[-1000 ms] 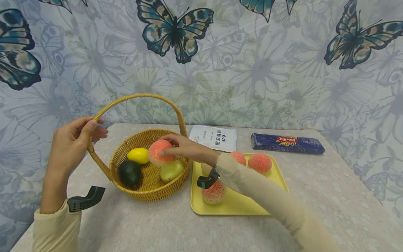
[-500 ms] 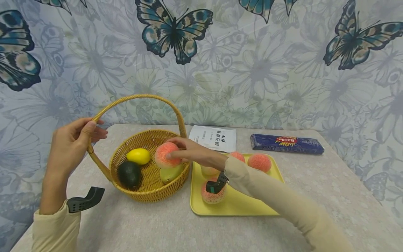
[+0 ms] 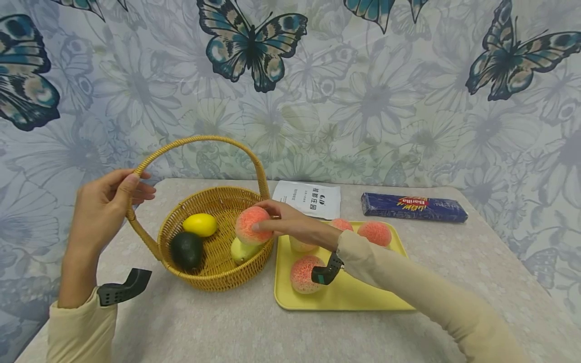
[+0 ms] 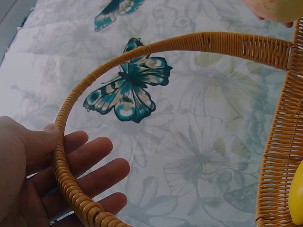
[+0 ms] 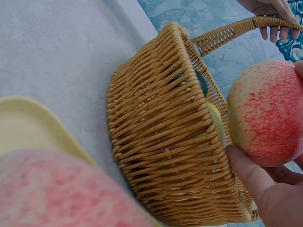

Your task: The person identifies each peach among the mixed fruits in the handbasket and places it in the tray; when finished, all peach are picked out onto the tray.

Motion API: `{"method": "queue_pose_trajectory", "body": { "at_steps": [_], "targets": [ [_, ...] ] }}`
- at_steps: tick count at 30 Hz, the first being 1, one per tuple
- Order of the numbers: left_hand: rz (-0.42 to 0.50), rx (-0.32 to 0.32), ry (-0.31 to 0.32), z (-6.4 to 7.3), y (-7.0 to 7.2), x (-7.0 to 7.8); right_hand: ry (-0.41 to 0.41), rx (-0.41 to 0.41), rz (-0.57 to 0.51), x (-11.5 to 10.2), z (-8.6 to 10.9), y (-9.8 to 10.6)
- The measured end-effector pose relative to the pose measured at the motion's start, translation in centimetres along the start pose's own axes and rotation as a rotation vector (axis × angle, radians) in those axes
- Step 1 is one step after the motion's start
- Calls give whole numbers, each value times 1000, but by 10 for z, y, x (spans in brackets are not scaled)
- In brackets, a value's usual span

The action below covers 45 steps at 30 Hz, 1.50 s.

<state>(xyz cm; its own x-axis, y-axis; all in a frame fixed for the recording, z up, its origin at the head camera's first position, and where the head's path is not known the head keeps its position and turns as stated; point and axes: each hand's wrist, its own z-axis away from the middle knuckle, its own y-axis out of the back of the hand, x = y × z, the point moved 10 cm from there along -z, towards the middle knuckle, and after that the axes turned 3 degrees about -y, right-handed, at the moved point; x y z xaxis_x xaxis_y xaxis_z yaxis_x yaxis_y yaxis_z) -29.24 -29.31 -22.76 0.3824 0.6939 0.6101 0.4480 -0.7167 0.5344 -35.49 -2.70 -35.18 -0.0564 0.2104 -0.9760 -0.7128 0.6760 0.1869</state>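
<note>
My left hand (image 3: 102, 206) holds the handle (image 3: 147, 162) of a wicker basket (image 3: 222, 283) on its left side, with the thumb over it and the fingers behind. Between thumb and fingers of my right hand (image 3: 290, 222) is a peach (image 3: 250, 227), held above the basket's right part. Inside the basket lie a lemon (image 3: 199, 225), a dark avocado (image 3: 186, 250) and a yellow-green fruit (image 3: 242, 252), the last partly hidden by the held peach. In the right wrist view, the gripped peach (image 5: 267, 113) appears beside the basket rim (image 5: 189, 71).
A yellow tray (image 3: 349, 300) stands right of the basket with several peaches, among them a speckled peach (image 3: 305, 275) at its front left and another peach (image 3: 374, 234) at the back. Behind are a white packet (image 3: 295, 197) and a blue Barilla package (image 3: 413, 207).
My right hand has moved to the right with the peach, from over the basket's middle to near its right rim. The left hand has stayed on the handle.
</note>
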Motion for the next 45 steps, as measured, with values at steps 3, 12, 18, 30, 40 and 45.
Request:
{"method": "queue_pose_trajectory", "body": {
  "at_steps": [3,12,18,30,40,45],
  "targets": [
    [-5,0,4,-1,-1,-2,12,8,-14,1,4,3],
    [-12,4,-3,-1,-1,0,23,28,-4,2,19,10],
    [7,1,-20,-1,1,2,19,32,12,3,28,11],
    [11,-13,-16,-9,0,-1,4,17,-6,5,44,11],
    [21,-12,-16,-10,-2,-5,28,11,-26,11,61,18],
    [17,-9,-23,-10,-2,-5,30,38,-22,13,71,28]
  ]
}}
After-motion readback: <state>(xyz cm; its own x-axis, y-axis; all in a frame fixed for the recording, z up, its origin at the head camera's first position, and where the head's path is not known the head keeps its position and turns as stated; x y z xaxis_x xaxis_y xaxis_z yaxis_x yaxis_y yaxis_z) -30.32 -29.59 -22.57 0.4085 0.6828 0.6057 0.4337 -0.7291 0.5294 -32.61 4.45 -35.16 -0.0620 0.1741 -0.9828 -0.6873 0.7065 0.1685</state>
